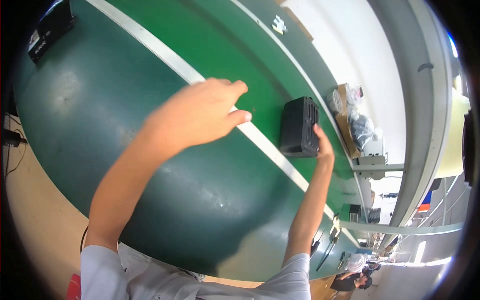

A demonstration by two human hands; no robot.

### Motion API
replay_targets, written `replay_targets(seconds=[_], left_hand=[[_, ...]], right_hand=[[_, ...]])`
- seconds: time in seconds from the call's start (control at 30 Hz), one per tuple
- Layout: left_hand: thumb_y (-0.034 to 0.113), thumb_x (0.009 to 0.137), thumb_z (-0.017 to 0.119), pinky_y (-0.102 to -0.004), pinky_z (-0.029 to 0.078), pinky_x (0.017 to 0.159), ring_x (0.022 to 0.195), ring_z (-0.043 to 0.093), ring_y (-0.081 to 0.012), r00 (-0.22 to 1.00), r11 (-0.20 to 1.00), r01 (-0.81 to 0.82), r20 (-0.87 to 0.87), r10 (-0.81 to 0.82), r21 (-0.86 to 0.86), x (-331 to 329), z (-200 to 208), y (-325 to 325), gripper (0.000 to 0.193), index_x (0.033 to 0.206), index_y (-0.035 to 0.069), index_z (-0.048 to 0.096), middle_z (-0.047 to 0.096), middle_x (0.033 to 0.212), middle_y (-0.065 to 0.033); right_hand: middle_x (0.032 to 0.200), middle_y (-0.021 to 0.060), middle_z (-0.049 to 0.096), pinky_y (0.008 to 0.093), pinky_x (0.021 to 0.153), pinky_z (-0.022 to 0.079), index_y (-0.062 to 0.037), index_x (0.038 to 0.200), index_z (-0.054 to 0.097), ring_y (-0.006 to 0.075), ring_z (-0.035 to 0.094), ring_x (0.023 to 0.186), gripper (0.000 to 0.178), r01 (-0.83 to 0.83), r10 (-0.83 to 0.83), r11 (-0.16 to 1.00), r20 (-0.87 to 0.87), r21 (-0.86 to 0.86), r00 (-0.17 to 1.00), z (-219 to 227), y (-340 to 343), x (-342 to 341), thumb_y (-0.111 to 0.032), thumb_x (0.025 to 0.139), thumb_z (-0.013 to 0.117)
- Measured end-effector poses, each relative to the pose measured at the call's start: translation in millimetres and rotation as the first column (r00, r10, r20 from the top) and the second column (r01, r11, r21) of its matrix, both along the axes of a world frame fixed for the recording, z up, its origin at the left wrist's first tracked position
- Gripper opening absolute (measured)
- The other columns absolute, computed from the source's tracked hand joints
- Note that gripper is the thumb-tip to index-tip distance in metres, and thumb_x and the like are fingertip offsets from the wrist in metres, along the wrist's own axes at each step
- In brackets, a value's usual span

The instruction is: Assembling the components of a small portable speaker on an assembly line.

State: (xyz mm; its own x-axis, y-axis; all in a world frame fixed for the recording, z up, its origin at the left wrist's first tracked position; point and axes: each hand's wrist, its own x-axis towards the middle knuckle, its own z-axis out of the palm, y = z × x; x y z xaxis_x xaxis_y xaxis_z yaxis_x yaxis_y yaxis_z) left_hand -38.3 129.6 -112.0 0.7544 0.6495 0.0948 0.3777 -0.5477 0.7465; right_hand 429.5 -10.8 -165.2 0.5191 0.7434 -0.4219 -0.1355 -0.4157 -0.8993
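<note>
On the green conveyor belt point(250, 70) stands a black box-shaped device point(294, 127) with ridged slots along its upper right side. My right hand point(324, 145) grips its near right end, the thumb on the slotted side and the other fingers hidden behind it. Over the pale metal rail point(272, 152) at the belt's near edge, my left hand point(207, 110) hovers with thumb and forefinger apart. Nothing is in it, and a gap separates it from the device.
A dark green worktop point(210, 195) lies on my side of the rail. A black carton point(52, 32) sits at its far left. Beyond the belt are small white pieces point(279, 25) and plastic bags point(361, 127). Hand tools point(327, 252) and a person point(350, 282) are at the lower right.
</note>
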Motion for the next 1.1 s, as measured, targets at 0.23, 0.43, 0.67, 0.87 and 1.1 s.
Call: replay_targets(seconds=[0.23,0.43,0.67,0.87,1.1], left_hand=[[0.049,0.077,0.084,-0.0444,0.034,0.118,0.142,0.039,-0.0437,0.832,0.909,0.115,0.538,0.132,-0.401,69.2,-43.4,-61.5,0.121,0.153,-0.014,0.015,0.034,0.152,-0.0368],[0.042,0.067,0.092,-0.047,0.046,0.104,0.125,0.052,-0.0429,0.603,0.952,0.001,0.76,0.243,-0.306,50.6,10.1,-87.7,0.114,0.145,-0.005,0.024,0.044,0.134,-0.0296],[0.036,0.065,0.092,-0.0468,0.053,0.089,0.107,0.061,-0.0394,0.573,0.992,-0.112,0.819,0.016,0.059,47.9,12.4,-81.7,0.084,0.13,0.007,0.046,0.054,0.123,-0.0195],[0.035,0.06,0.096,-0.044,0.057,0.082,0.103,0.066,-0.0364,0.655,0.985,-0.08,0.753,-0.065,0.154,35.6,14.4,-97.3,0.09,0.13,0.008,0.047,0.055,0.127,-0.0194],[0.031,0.063,0.094,-0.0464,0.055,0.091,0.112,0.062,-0.0402,0.617,0.994,0.056,0.779,-0.108,0.094,42.0,14.9,-105.3,0.102,0.143,0.008,0.035,0.05,0.132,-0.0215]], right_hand=[[0.14,0.0132,0.058,0.0422,0.106,0.05,-0.0008,0.149,0.043,0.029,0.06,0.125,0.109,-0.166,0.27,0.736,-0.059,0.656,0.961,-10.6,-17.8,-124.4,-0.04,0.063,0.097],[0.14,0.0127,0.057,0.0421,0.108,0.048,-0.0008,0.15,0.041,0.0279,0.058,0.127,0.118,-0.382,0.313,0.714,0.22,0.587,0.924,15.1,-17.3,-165.5,-0.043,0.056,0.099],[0.145,0.0111,0.052,0.0408,0.11,0.044,0.0004,0.155,0.033,0.0247,0.055,0.129,0.141,-0.351,0.231,0.66,0.265,0.664,0.936,45.1,-20.2,-243.7,-0.053,0.044,0.101],[0.13,0.0165,0.057,0.0397,0.102,0.055,0.0028,0.15,0.035,0.0281,0.062,0.117,0.134,-0.269,0.232,0.504,0.171,0.82,0.958,69.8,-20.1,-266.6,-0.067,0.052,0.093],[0.126,0.0169,0.057,0.0379,0.101,0.052,0.0042,0.142,0.044,0.0271,0.061,0.117,0.123,-0.202,0.066,0.599,0.203,0.775,0.977,87.4,-41.4,-270.4,-0.064,0.054,0.094]])
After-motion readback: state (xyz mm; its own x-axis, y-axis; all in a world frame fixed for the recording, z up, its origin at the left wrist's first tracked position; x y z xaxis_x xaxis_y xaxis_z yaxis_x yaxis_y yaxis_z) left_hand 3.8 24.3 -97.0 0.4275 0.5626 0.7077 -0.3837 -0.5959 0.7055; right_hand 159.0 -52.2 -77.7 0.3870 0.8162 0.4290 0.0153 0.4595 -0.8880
